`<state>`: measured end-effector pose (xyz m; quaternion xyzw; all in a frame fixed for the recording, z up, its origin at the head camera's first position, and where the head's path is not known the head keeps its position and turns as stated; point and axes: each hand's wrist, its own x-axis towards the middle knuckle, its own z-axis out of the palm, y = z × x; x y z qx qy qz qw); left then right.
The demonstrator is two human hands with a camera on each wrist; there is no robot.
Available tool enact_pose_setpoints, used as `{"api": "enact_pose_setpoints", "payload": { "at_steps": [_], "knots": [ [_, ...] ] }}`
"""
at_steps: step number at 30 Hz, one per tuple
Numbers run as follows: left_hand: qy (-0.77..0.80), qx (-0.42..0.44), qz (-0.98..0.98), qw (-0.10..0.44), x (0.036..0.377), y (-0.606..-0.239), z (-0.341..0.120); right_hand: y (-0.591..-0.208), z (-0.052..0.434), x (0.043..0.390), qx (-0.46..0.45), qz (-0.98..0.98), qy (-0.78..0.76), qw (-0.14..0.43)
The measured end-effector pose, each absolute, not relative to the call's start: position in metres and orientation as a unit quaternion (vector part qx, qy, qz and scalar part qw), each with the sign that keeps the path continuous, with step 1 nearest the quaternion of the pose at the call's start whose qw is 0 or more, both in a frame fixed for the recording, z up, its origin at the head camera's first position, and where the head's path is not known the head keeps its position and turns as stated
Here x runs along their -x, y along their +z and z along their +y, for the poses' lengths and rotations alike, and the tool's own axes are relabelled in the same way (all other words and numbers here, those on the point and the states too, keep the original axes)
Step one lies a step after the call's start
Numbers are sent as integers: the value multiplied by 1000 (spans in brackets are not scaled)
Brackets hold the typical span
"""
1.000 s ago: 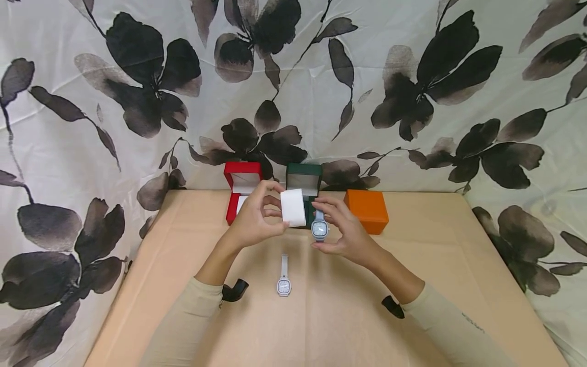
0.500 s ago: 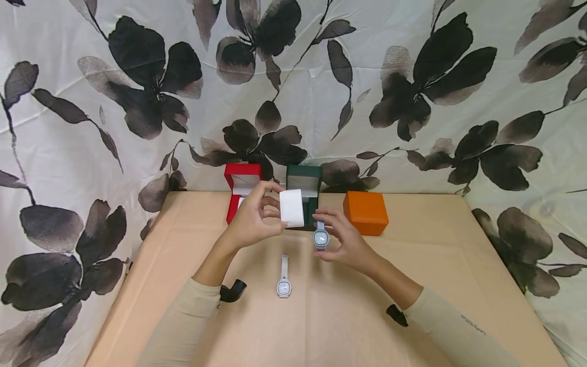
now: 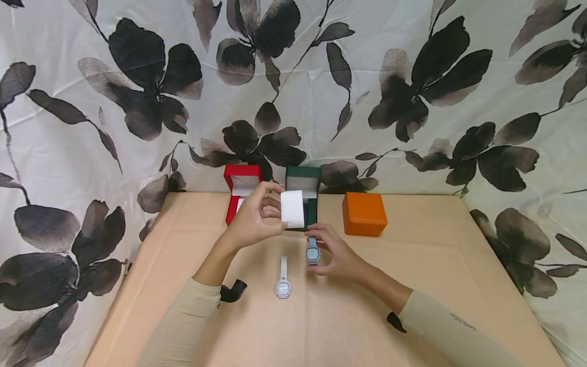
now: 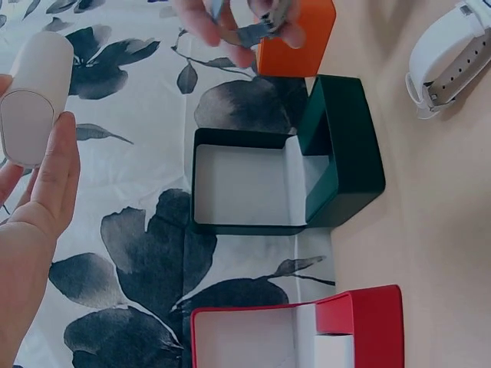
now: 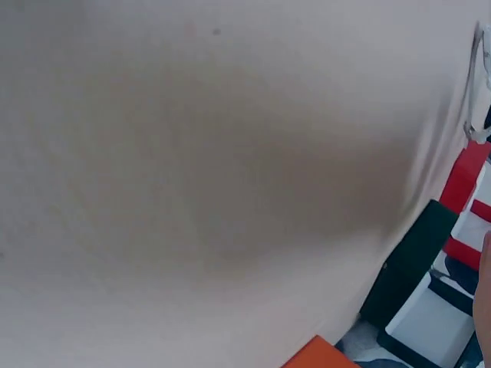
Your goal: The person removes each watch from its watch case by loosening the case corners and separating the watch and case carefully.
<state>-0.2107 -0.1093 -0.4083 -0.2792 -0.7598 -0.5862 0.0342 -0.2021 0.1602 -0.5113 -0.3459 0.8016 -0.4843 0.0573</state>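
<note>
My left hand (image 3: 252,219) pinches a white watch cushion (image 3: 292,209) between thumb and fingers, above the front of the open green watch box (image 3: 302,172). Seen in the left wrist view, the cushion (image 4: 38,84) is a rounded roll with a flat oval end. To its right, my right hand (image 3: 341,255) holds a light blue wristwatch (image 3: 313,255) upright by its two strap ends, its dial facing the head camera. A white wristwatch (image 3: 283,288) lies face up on the table below the hands, its strap stretched toward the boxes.
An open red watch box (image 3: 242,171) with a white insert stands left of the green one, partly behind my left hand. A closed orange box (image 3: 365,214) sits to the right. Behind the table (image 3: 426,255) hangs a white cloth with dark flowers (image 3: 330,25).
My right hand has moved toward me and slightly left with the blue wristwatch, away from the orange box. The left hand and cushion have stayed almost in place.
</note>
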Motion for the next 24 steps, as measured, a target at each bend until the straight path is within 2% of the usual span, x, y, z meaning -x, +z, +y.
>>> {"api": "enact_pose_setpoints", "payload": {
  "at_steps": [24],
  "knots": [
    [-586, 266, -765, 33, 217, -408, -109, -530, 155, 200, 370, 826, -419, 77]
  ]
}}
